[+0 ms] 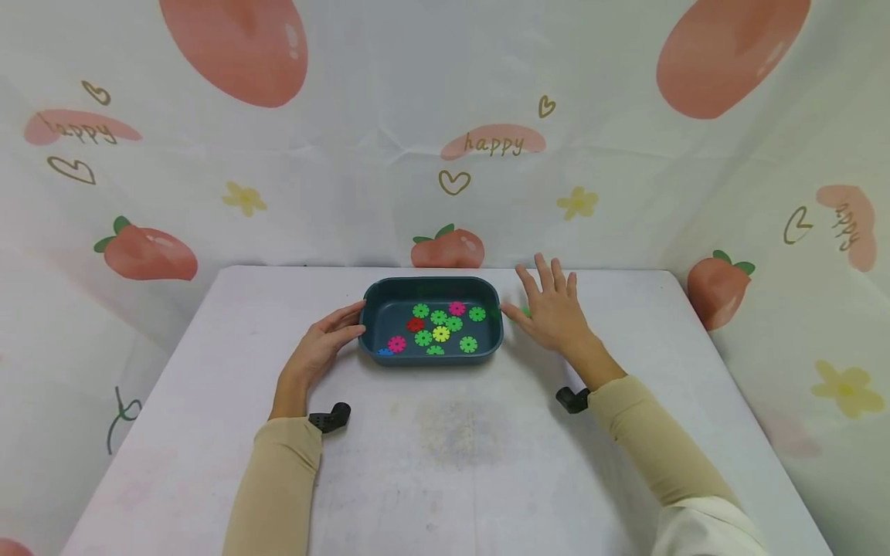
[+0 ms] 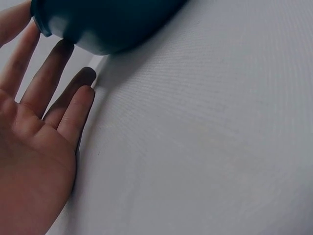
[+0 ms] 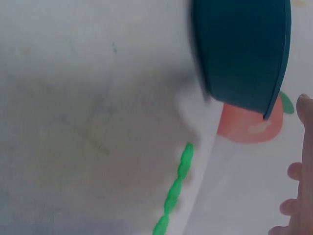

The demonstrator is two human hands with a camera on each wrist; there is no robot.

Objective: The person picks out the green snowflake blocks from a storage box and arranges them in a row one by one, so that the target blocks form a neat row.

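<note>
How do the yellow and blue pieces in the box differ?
The yellow piece shows its notched round face; the blue piece is mostly hidden behind the near wall of the box. The yellow piece lies nearer the middle; the blue piece, by the near left corner. Both sit inside.

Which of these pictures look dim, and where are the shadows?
Head view: brightest, soft shadow beside the right sleeve; left wrist view: dimmer, left hand with two dark fingertips; right wrist view: dim, hazy, blurred shadow beside the teal tray.
</note>
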